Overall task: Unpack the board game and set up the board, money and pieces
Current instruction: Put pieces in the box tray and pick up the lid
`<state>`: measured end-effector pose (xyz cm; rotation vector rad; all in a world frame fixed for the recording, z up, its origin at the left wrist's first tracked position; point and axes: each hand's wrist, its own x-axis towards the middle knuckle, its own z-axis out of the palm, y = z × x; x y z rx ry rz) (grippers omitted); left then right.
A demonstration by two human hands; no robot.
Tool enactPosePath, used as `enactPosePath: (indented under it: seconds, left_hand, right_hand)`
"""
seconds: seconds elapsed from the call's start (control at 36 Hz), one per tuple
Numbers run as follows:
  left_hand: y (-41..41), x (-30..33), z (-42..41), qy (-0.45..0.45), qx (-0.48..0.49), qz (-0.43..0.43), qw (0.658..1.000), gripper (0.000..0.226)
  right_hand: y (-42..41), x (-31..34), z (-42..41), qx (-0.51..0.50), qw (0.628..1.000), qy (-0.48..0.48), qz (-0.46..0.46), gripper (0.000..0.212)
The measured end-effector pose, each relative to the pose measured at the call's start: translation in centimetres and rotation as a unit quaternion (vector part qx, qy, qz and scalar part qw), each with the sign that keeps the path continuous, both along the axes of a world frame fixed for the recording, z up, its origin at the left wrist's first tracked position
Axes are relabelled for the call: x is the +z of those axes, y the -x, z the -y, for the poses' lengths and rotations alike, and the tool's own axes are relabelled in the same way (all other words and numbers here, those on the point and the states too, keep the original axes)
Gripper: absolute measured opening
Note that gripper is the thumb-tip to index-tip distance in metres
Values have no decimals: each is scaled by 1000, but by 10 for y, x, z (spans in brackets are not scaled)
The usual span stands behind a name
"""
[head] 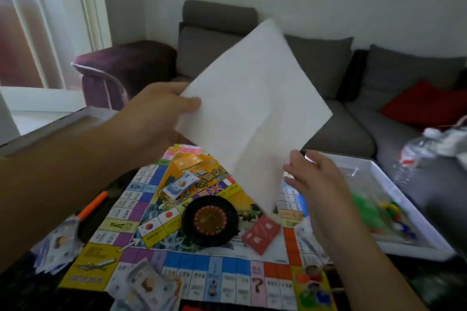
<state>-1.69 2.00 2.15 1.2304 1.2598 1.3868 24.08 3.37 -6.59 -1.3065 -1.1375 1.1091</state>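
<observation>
Grey sofa (pixel 328 63) and a purple armchair (pixel 121 68) stand behind a dark table on which the board (pixel 202 267) lies unfolded and flat. On its middle sit a black roulette wheel (pixel 209 219), a wrapped card pack (pixel 180 185) and a red card deck (pixel 261 233). Loose money (pixel 149 288) overlaps the near edge of the board, and a second heap of notes (pixel 56 247) lies off its left side, beside an orange pen (pixel 92 206). At right, the white box tray (pixel 414 250) holds coloured pieces under clear plastic.

Left hand (pixel 156 113) pinches the upper left corner of a white sheet (pixel 252 113), thumb on the near face, holding it tilted in the air above the board. Right hand (pixel 316 184) is spread, fingers straight, just beside the lower edge of the sheet; whether it touches the paper cannot be told.

Step in hand, as judged: clearing the sheet, probably the rules, from the play area. Done well, it is taken by two edges, kept off the wheel and card pack, and laid well clear of the board. Pieces remain in the tray and the money is unsorted.
</observation>
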Motion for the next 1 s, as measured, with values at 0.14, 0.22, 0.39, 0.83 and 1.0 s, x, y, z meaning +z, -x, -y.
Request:
enactPosePath:
  seconds: [0.14, 0.22, 0.39, 0.83, 1.0]
  left_hand:
    - [-18, -13, 10, 59, -50, 60, 995, 23]
    - [-25, -18, 12, 69, -72, 53, 994, 25]
    - [-24, -12, 11, 82, -130, -58, 986, 30]
    - [-37, -37, 8, 60, -50, -41, 996, 23]
    - [-37, -58, 9, 32, -55, 40, 997, 31]
  right_hand:
    - [-45, 0, -12, -59, 994, 54, -76, 56]
    - [-65, -5, -10, -11, 977, 71, -202, 35]
    - [-72, -4, -4, -22, 987, -11, -159, 25]
    - [-79, 21, 13, 47, 991, -50, -116, 26]
    - [-84, 21, 9, 64, 981, -58, -174, 34]
